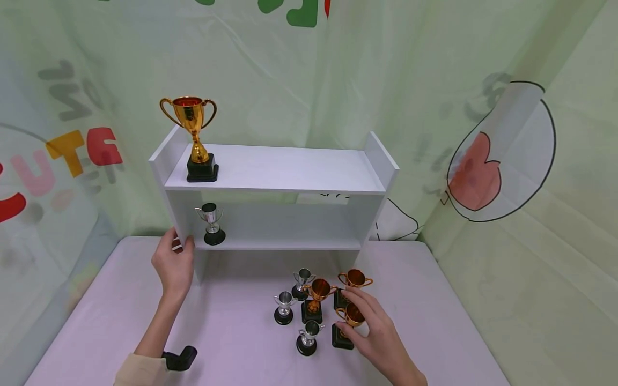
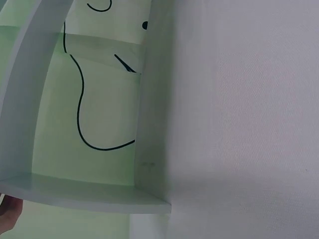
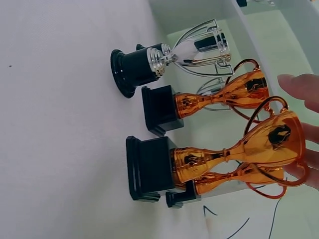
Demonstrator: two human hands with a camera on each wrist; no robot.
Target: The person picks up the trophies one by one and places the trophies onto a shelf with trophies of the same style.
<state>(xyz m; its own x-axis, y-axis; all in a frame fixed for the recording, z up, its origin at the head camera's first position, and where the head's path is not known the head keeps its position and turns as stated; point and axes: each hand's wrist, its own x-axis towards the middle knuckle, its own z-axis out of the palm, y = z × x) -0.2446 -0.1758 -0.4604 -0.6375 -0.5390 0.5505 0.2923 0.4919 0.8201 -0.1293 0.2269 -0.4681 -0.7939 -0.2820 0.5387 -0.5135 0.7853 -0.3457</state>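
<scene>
My left hand (image 1: 175, 265) grips the left side panel of a white two-tier shelf (image 1: 289, 169), thumb in front and fingers round the outer side. In the left wrist view only a bit of that hand (image 2: 9, 214) shows beside the panel. My right hand (image 1: 374, 332) is spread at the rim of the nearest gold trophy cup (image 1: 352, 315), with no firm grip visible. The right wrist view shows this gold trophy cup (image 3: 271, 144) upright on its black base, the fingers (image 3: 310, 144) just beyond its rim. Two more gold cups (image 1: 321, 289) and several silver cups (image 1: 285, 301) stand close by.
On the shelf's top tier, at the left, stands a large gold trophy (image 1: 190, 115). A small silver trophy (image 1: 211, 214) stands below it on the lower tier. White cloth covers the table (image 1: 232, 332), and printed curtains (image 1: 270, 80) hang behind.
</scene>
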